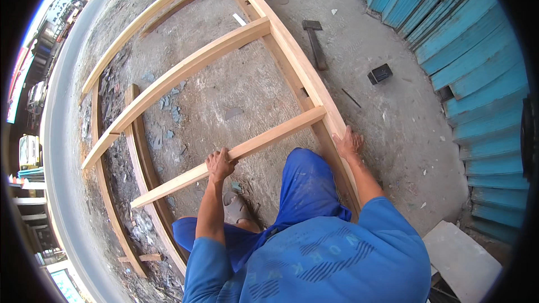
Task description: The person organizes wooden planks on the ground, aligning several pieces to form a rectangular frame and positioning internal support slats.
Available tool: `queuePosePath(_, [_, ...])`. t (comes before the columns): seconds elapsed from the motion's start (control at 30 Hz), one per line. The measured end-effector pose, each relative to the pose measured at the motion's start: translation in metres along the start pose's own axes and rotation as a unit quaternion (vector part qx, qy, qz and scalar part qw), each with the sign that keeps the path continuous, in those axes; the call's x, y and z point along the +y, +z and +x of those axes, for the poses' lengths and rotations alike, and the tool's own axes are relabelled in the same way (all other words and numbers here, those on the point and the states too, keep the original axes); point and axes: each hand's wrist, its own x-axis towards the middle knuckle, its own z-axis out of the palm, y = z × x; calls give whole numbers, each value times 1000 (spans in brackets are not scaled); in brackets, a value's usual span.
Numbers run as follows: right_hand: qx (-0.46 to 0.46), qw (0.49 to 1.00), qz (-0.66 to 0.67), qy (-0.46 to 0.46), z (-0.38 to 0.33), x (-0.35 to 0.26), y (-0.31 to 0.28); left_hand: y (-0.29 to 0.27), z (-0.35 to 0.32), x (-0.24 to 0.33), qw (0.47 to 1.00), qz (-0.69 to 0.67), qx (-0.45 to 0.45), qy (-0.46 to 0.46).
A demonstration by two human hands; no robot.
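Our left hand (220, 165) is closed around the near wooden crosspiece (264, 141), whose right end meets the long beam (297, 62). Our right hand (349, 142) lies partly curled on that beam; whether it grips, we cannot tell. Beyond, on the ground (404, 140), a small black box (380, 73) sits near a hammer (315, 44); we cannot make out its contents.

I had passing room between the near crossbar (264, 141) and middle crossbar (191, 66); right of the long beam (296, 62), a hammer (315, 45) and black box (380, 74) stood in the way.
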Motion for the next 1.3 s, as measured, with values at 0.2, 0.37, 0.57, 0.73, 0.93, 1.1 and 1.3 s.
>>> queuePosePath(0.2, [-84,989,101,60,4,-22,-21,-20,88,20,923,-191,-332,39])
queuePosePath(0.37, [-37,994,84,64,0,-8,-5,-26,136,160,886,-203,-404,102])
queuePosePath(0.57, [-111,987,77,86,4,-10,-13,2,168,269,822,-278,-479,132])
queuePosePath(0.73, [-80,990,71,88,3,-8,-7,15,171,304,796,-375,-425,213])
queuePosePath(0.93, [-59,991,101,58,9,-14,-21,27,185,300,808,-351,-413,231])
queuePosePath(1.1, [-46,993,92,62,12,-13,-13,-9,181,306,836,-296,-421,190])
queuePosePath(1.3, [-115,981,103,113,8,-28,-31,49,187,300,829,-357,-364,229])
